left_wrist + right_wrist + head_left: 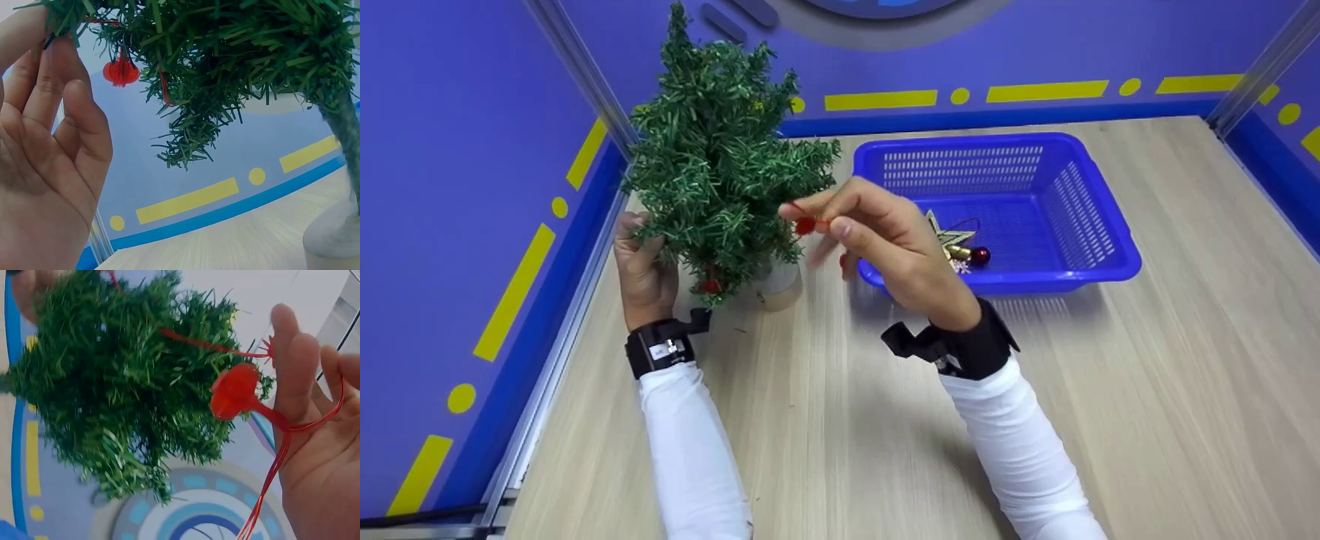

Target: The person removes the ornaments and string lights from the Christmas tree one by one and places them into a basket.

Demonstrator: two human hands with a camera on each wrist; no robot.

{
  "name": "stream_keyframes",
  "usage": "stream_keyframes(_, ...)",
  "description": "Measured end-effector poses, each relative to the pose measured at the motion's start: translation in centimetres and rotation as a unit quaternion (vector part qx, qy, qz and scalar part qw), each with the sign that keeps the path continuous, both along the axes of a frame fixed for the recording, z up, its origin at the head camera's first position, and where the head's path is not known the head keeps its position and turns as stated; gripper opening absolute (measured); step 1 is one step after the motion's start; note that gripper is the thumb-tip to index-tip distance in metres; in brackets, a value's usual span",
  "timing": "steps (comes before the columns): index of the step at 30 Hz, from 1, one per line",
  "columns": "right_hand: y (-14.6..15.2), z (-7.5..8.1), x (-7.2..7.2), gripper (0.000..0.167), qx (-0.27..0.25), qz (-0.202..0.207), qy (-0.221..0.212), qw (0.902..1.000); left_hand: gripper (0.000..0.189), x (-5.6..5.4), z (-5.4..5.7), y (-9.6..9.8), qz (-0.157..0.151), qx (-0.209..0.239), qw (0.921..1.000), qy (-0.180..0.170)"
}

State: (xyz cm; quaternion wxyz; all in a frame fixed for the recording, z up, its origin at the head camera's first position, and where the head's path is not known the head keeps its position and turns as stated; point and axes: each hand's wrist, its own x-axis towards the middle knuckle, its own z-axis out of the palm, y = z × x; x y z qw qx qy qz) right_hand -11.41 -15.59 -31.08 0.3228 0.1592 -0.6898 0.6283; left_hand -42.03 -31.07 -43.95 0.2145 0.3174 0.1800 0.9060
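A small green artificial Christmas tree (pixel 727 157) stands on a pale base (pixel 778 289). At its lower left, my left hand (pixel 643 274) pinches a branch tip between thumb and fingers. Below the branches hangs a red lantern ornament (pixel 121 72), close to that hand. My right hand (pixel 896 244) is at the tree's right side, pinching the red string (pixel 318 423) of a small red ornament (pixel 236 391). Part of this string loops over the fingers. The ornament dangles in front of the branches; whether it touches them I cannot tell.
A blue plastic basket (pixel 997 277) stands right of the tree. In it lie a gold star (pixel 952 236), a dark red ball (pixel 980 256) and other small ornaments. Purple panels (pixel 1035 45) border the wooden table (pixel 847 420) at the back and sides.
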Motion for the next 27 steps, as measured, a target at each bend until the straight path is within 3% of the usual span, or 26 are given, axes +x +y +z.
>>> stream_keyframes(3, 0.0, 0.1, 0.1, 0.037, 0.018, -0.001, 0.027, 0.9995, 0.025, 0.0, 0.1, 0.2, 0.002, -0.005, 0.9999, 0.009)
stream_keyframes(7, 0.0, 0.0, 0.1, 0.037, 0.024, 0.03, 0.035, 0.9987, 0.023, 0.0, 0.2, 0.3, 0.008, -0.008, 0.9998, 0.016)
stream_keyframes(14, -0.2, 0.1, 0.3, 0.039, -0.031, 0.071, 0.055, 0.9955, 0.024, -0.1, 0.2, 0.3, 0.006, -0.01, 0.9999, 0.012)
stream_keyframes(19, -0.6, 0.2, 0.5, 0.033, -0.028, 0.123, 0.054, 0.9906, 0.024, -0.1, 0.2, 0.1, 0.011, -0.013, 0.9998, 0.007)
stream_keyframes(27, -0.8, 0.4, 1.3, 0.025, 0.018, 0.228, 0.032, 0.973, 0.024, -0.1, 0.0, 0.0, 0.018, -0.015, 0.9997, 0.012)
